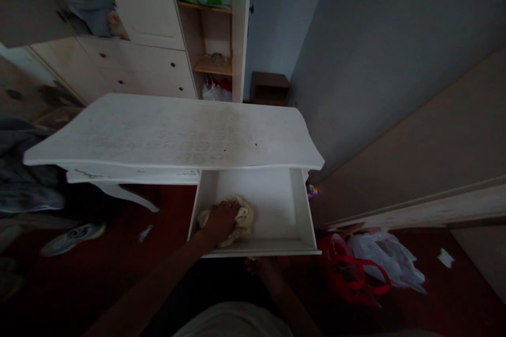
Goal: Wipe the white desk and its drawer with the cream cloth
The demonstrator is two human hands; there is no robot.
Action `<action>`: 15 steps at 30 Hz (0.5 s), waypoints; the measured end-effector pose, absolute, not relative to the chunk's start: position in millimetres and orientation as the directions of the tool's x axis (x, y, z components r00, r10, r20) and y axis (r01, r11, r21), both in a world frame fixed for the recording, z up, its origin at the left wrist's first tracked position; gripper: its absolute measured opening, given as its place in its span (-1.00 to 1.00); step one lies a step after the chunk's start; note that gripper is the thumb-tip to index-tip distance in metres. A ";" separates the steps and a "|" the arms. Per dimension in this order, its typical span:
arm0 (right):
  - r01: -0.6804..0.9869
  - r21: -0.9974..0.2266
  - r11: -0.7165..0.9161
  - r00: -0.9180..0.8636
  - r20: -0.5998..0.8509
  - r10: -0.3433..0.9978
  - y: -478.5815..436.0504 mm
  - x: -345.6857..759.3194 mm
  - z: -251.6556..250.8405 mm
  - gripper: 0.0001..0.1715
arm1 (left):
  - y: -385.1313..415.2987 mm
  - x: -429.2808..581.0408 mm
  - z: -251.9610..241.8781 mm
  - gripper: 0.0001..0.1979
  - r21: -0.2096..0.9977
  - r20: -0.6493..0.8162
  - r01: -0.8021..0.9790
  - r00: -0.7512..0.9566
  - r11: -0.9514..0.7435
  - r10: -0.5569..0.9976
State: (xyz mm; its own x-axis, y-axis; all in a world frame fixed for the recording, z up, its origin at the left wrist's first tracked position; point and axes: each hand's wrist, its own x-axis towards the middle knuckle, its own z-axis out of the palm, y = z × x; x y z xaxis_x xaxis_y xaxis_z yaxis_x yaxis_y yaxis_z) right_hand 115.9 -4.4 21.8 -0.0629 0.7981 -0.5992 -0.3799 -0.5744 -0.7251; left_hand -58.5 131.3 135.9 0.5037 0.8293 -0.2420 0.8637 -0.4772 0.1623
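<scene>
My left hand point(222, 221) is inside the pulled-out drawer point(272, 200), with its fingers closed on a bunched cream cloth point(244, 218). The cloth lies against the drawer's floor in the left front corner. Below the drawer's front edge is my right hand point(265, 269), in deep shadow; its fingers are too dark to make out, and whether it touches the drawer I cannot tell. The drawer belongs to a white table point(177, 126) whose top has a brownish stained patch and a few dark specks.
Behind the table stands a white wardrobe point(146, 5) with open shelves holding plastic bags. A small brown cabinet point(271, 84) is by the wall. On the red floor lie a red bag point(348, 274), a white plastic bag point(389, 258) and a shoe point(73, 238).
</scene>
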 end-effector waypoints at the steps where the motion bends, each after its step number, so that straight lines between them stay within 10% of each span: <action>1: -0.390 -0.726 -0.567 -0.070 -0.590 0.804 -5.1 116.9 23.3 -0.41 | 130.8 -64.6 136.8 -0.49 0.175 -0.243 0.886 0.462 -0.430 0.853; 8: -0.488 -0.694 -0.529 -0.061 -0.578 0.814 -11.3 119.7 28.2 -0.43 | 152.3 -88.1 170.7 -0.56 0.476 -0.212 0.848 0.366 -0.231 0.906; 15: -0.570 -0.639 -0.516 -0.013 -0.621 0.783 -13.8 109.8 24.4 -0.39 | 193.2 -121.5 264.5 -0.75 0.700 0.206 0.696 0.014 -0.157 0.979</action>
